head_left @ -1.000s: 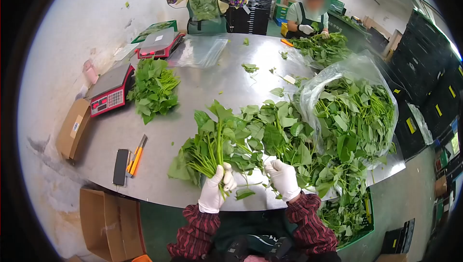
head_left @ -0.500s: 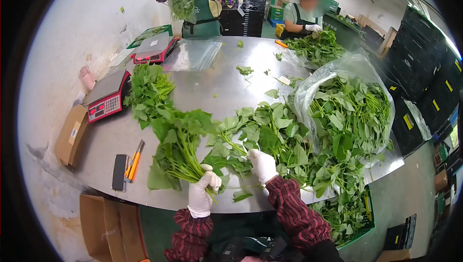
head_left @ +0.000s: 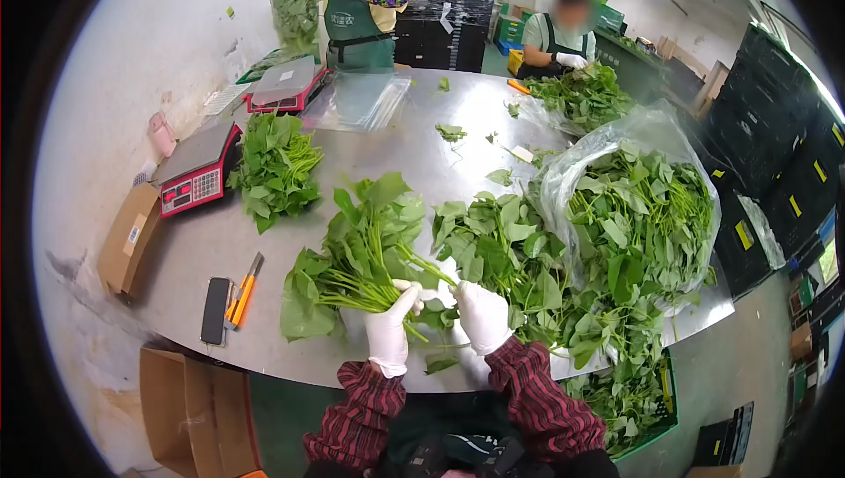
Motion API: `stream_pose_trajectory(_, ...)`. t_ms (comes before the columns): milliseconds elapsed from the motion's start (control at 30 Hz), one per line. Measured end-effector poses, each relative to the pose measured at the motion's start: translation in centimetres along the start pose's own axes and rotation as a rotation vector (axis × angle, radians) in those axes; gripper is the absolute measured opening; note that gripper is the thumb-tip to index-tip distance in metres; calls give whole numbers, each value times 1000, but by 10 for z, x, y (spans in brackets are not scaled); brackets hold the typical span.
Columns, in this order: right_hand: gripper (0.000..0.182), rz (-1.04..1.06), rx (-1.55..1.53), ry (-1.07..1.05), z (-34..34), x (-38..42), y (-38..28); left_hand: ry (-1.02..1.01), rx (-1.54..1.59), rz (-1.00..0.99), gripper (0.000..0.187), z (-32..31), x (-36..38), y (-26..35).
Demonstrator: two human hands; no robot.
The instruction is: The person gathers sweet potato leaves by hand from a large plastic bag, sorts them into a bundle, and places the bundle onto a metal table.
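- Bunch of greens [head_left: 374,214]: held over the surface [head_left: 378,148], by the middle of its near edge. Its leaves are pointed toward the far edge and its stem ends toward the near one; whether any leaves are rested on the metal cannot be told.
- Left hand [head_left: 387,335]: gloved, with fingers and thumb closed around the lower stems of the bunch.
- Right hand [head_left: 482,318]: gloved and curled nearly closed. A few stems [head_left: 429,267] are pinched at the fingertips, their upper parts laid against the bunch.
- Loose pile [head_left: 493,240]: spread from just beside the right hand toward the right edge, where an open bag [head_left: 554,183] is filled with more greens.
- Second bunch [head_left: 277,165]: laid near the left edge, just beside a scale [head_left: 194,187].
- Step in hand, as judged: stems are being added to the held bunch.
- Next move, as judged: the left grip should be loosened only slightly, so that the stems can be taken in and aligned without any being dropped.
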State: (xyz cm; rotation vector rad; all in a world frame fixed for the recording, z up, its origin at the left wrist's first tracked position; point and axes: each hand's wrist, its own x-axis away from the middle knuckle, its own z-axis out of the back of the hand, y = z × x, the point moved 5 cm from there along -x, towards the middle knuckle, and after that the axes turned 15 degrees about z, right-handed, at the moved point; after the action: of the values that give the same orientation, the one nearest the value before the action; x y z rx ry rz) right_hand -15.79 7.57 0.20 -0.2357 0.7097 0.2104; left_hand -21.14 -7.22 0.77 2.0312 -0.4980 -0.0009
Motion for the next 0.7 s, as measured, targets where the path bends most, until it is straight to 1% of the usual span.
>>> stream_pose_trajectory(33,8,5,2,1,4,-1,-1,-1,3,-4,7,0,-3,1)
stream_pose_trajectory(100,5,-5,35,11,14,-2,-2,97,50,-105,13,6,-5,8)
stream_pose_trajectory(133,2,6,89,-38,18,-2,-1,122,25,-157,15,10,-6,16)
stream_pose_trajectory(167,2,8,88,-38,20,-1,3,193,-17,-196,16,16,-6,25)
stream_pose_trajectory(233,7,112,110,-28,24,3,6,184,-128,-258,20,31,-16,35)
stream_pose_trajectory(267,12,135,96,-45,26,3,7,140,-109,-134,13,36,-20,35)
stream_pose_trajectory(300,12,136,93,-45,28,3,7,144,-111,-135,13,41,-23,39)
stream_pose_trajectory(367,15,192,108,-48,32,1,4,-1,-488,47,14,41,-34,33)
stream_pose_trajectory(400,15,196,108,-57,34,-1,3,-11,-659,115,19,44,-41,26)
stream_pose_trajectory(433,15,197,108,-53,34,-1,4,-11,-660,111,19,46,-45,21)
stream_pose_trajectory(500,10,151,142,-87,32,1,9,-135,-601,131,23,38,-47,12)
stream_pose_trajectory(533,10,148,146,-86,34,1,10,-179,-495,142,24,34,-47,11)
stream_pose_trajectory(600,7,64,184,150,49,4,14,-151,-511,138,23,34,-46,12)
stream_pose_trajectory(633,7,63,186,146,51,4,17,-114,-525,132,22,36,-47,13)
stream_pose_trajectory(667,13,-333,29,275,58,14,43,-113,-523,133,22,40,-48,15)
stream_pose_trajectory(700,22,-728,-136,398,61,30,66,-67,-519,127,22,48,-50,18)
